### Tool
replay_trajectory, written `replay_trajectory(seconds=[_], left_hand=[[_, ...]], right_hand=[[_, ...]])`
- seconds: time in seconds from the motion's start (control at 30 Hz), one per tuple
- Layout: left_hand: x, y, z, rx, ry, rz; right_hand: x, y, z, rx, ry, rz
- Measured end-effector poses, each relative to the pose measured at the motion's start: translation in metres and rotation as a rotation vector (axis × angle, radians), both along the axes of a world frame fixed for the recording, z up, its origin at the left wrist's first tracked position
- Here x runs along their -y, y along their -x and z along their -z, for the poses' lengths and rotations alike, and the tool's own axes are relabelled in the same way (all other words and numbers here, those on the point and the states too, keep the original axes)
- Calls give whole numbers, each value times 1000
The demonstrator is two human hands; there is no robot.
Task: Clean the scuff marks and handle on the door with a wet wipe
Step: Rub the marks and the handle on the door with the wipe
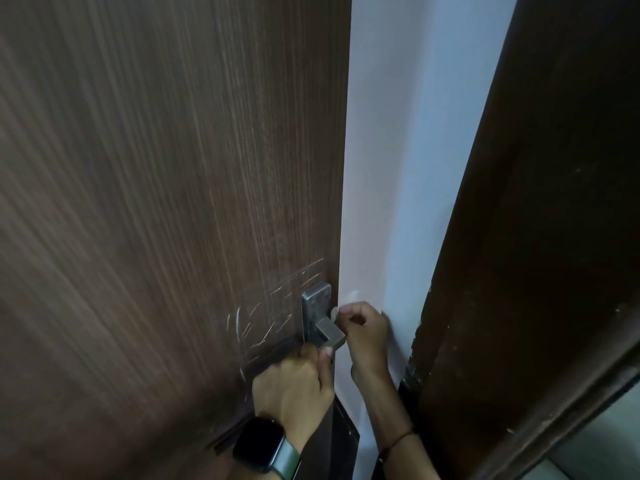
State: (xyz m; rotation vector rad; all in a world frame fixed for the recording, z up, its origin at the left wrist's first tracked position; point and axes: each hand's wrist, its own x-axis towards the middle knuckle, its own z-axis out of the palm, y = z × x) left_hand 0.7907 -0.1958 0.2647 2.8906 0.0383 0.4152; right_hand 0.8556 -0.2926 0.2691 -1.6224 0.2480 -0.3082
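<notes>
A brown wood-grain door (pixel 156 168) fills the left of the head view. White scuff marks (pixel 263 323) streak it just left of the grey metal handle (pixel 327 329) and its plate. My left hand (pixel 298 382), with a black smartwatch on the wrist, grips the lever from below. My right hand (pixel 367 327) is closed on a small white wet wipe (pixel 335 311), pressed against the handle's right side by the door edge. Most of the wipe is hidden in my fingers.
A pale wall (pixel 415 168) lies right of the door edge. A dark brown door frame (pixel 536 237) rises at the far right, with chipped paint along its inner edge. The door's edge face (pixel 341 434) shows below my left hand.
</notes>
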Motion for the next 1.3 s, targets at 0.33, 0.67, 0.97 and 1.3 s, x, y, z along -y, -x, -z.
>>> replay_trajectory(seconds=[0.33, 0.67, 0.97, 1.3], left_hand=[[-4, -6, -4, 47, -14, 2], [-2, -4, -4, 45, 2, -11], [11, 21, -10, 39, 11, 30], [41, 79, -12, 51, 57, 83]], right_hand=[[-3, -9, 36, -112, -214, -84], [-24, 0, 56, -173, -218, 101], [-38, 76, 39, -170, -705, 230], [3, 174, 26, 234, 111, 444]])
